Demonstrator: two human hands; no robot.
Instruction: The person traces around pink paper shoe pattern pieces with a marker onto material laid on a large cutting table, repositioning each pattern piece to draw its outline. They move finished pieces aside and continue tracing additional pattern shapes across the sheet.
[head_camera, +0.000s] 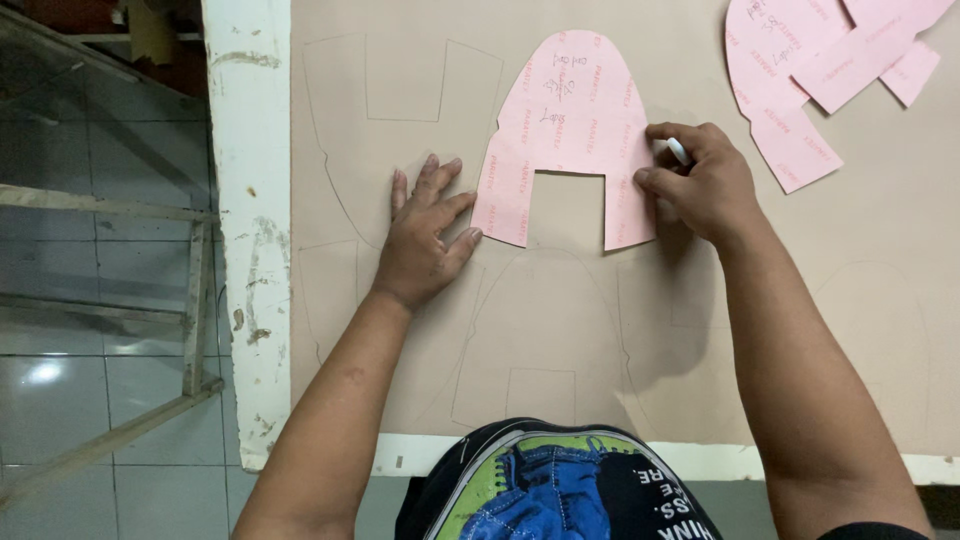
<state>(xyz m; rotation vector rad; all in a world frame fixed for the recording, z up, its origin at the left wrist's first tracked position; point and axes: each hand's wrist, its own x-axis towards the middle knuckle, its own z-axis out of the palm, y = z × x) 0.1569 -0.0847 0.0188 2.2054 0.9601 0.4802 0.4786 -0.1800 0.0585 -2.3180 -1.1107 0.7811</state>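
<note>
Head view shows me two bare hands on a big tan sheet (560, 330). My left hand (425, 235) lies flat in the middle of the frame, fingers spread wide, with its fingertips touching the left leg of a pink paper pattern (565, 130). My right hand (700, 180) is curled tight around a white pen (678, 150) and sits at the right edge of that pink shape. The pink pattern is round on top with a square notch cut at the bottom, and it lies flat in the upper middle. Thin drawn outlines cover the tan sheet. More pink pieces (810, 70) are piled in the upper right. A white table edge (250, 200) runs down the left side.
</note>
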